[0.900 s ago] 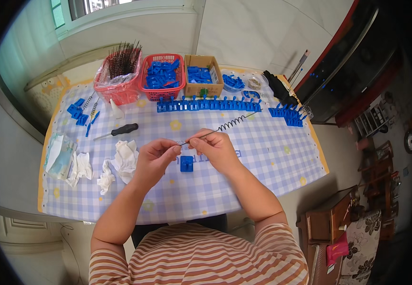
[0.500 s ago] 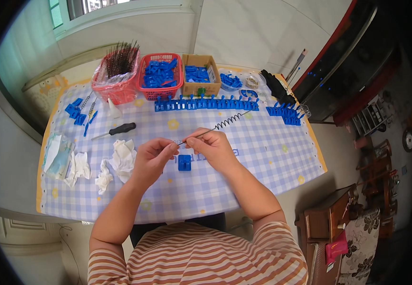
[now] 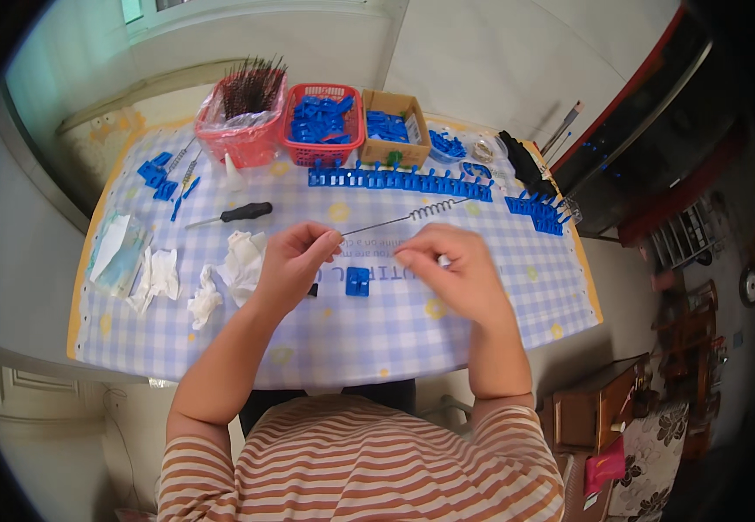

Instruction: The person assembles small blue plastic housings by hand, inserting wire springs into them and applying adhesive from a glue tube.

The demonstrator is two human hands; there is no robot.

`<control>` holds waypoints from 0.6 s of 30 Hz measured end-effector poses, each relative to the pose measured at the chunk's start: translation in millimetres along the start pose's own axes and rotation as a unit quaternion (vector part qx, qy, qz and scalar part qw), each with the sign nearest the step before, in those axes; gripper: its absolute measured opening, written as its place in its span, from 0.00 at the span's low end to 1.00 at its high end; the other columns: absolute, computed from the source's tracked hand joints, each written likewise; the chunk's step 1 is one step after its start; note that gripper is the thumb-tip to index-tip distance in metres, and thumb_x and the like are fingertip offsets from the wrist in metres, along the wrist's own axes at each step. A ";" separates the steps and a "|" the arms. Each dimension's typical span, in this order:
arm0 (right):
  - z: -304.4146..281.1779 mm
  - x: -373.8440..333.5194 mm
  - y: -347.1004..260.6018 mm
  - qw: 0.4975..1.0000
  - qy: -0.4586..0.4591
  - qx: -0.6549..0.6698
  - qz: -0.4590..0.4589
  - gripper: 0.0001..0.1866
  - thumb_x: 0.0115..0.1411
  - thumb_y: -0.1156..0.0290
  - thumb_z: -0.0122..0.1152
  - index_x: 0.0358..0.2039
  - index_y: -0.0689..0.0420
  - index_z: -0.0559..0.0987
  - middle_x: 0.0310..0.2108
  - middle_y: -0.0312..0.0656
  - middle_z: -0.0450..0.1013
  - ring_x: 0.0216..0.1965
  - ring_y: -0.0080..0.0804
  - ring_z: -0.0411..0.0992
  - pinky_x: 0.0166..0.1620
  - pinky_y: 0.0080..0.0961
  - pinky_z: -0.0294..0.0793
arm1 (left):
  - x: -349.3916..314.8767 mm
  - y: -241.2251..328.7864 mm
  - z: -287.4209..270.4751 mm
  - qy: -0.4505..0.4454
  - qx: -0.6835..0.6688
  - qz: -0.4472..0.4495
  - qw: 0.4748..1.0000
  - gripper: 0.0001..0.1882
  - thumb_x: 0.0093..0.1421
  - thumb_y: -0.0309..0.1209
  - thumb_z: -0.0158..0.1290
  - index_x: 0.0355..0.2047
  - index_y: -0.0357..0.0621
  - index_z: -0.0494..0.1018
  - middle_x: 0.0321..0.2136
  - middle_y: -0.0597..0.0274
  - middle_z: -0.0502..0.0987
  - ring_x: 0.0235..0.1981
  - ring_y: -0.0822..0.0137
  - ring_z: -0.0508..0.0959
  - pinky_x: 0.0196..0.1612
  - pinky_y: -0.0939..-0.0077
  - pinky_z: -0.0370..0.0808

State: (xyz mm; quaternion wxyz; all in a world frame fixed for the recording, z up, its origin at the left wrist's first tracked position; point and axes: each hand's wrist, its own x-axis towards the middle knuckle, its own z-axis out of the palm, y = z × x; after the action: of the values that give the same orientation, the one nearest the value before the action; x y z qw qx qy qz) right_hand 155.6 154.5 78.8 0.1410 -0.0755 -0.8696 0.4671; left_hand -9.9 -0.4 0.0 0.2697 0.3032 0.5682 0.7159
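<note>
My left hand (image 3: 297, 261) pinches one end of a thin dark metal rod with a spiral coil (image 3: 432, 210) along its far part. The rod slants up to the right over the table. My right hand (image 3: 451, 270) is apart from the rod, to its near right, with fingers curled together. A small white bit shows at that hand, too small to name. Between my hands, a square blue plastic piece (image 3: 357, 282) lies on the checked cloth. Beside my left wrist a small dark object (image 3: 313, 290) is mostly hidden.
Along the back stand a red bin of dark rods (image 3: 242, 143), a red basket (image 3: 325, 157) and a cardboard box (image 3: 395, 154) of blue pieces. Before them runs a row of blue pieces (image 3: 399, 179). Leftward lie a screwdriver (image 3: 247, 211), crumpled tissues (image 3: 242, 265) and a white-tipped bottle (image 3: 234, 174).
My right hand has let go of the rod and moved right and nearer. My left hand keeps hold of the rod. The whole view has shifted a little.
</note>
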 end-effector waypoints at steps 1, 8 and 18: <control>-0.3 -0.3 -7.0 0.994 0.073 -0.038 -0.072 0.06 0.54 0.72 0.63 0.31 0.60 0.81 0.24 0.38 0.74 0.24 0.23 0.69 0.27 0.20 0.68 | -0.5 -0.4 -0.3 -0.016 -0.001 0.006 1.000 0.09 0.60 0.32 0.55 0.33 0.36 0.75 0.25 0.66 0.76 0.28 0.78 0.73 0.33 0.84 0.70; 14.9 9.7 -4.5 0.867 0.155 -0.356 -0.314 0.13 0.48 0.74 0.65 0.37 0.55 0.78 0.28 0.39 0.73 0.28 0.37 0.71 0.34 0.29 0.68 | -3.5 9.8 5.4 -0.067 0.019 -0.006 0.998 0.09 0.60 0.31 0.55 0.31 0.36 0.76 0.26 0.67 0.76 0.29 0.79 0.73 0.34 0.84 0.70; 32.1 -21.0 15.0 0.922 0.150 -0.280 -0.221 0.09 0.48 0.79 0.63 0.33 0.56 0.79 0.27 0.40 0.73 0.29 0.39 0.71 0.32 0.32 0.67 | -18.2 29.5 8.5 -0.174 0.083 -0.001 0.981 0.08 0.58 0.30 0.56 0.27 0.36 0.76 0.23 0.69 0.76 0.25 0.80 0.71 0.28 0.83 0.69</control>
State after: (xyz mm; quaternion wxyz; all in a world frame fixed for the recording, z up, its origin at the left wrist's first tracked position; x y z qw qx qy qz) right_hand 165.4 131.9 45.8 0.3427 0.0134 -0.9281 0.1450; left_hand 7.4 -14.3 28.0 0.3394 0.4440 0.5700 0.6022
